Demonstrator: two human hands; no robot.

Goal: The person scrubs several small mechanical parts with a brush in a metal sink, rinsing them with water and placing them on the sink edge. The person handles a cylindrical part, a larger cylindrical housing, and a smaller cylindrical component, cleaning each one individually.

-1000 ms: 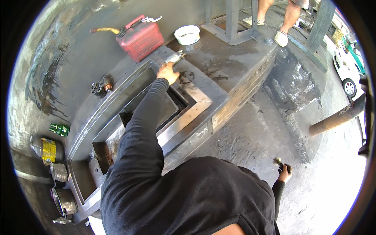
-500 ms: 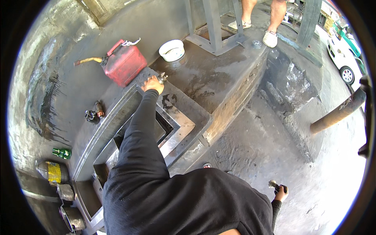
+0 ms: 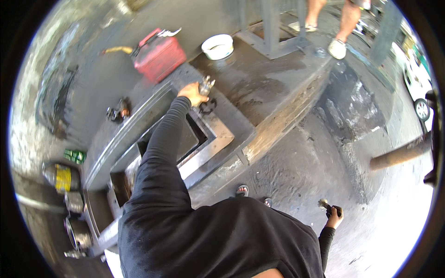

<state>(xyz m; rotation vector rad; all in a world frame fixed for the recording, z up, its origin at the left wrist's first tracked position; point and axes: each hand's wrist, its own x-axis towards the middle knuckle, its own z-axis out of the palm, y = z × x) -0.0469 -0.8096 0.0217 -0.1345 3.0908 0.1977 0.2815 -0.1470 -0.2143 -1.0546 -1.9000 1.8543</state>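
Note:
Far out in front, my left hand [image 3: 193,94] is closed around a small silvery metal part [image 3: 206,85] with prongs at its upper end, above the corner of the ledge. Just below that hand lies a dark, irregular ring-like piece [image 3: 208,106] on the ledge. At the lower right, away from the bench, my right hand [image 3: 334,217] grips the dark handle of a brush [image 3: 324,204] whose pale bristles point up and left. The fingertips of that hand are small and partly hidden.
A red fuel can [image 3: 160,58] with a yellow spout and a white tub [image 3: 218,47] stand beyond the metal basin [image 3: 204,162]. Dark and copper-coloured parts [image 3: 119,110] lie left of it. Another person's legs [image 3: 347,23] are at the far right, near a rusty post [image 3: 398,154].
The whole view has shifted, so the bench sits further right. My left hand has turned, showing its thumb, and the metal part stands more upright. My right hand still holds the brush.

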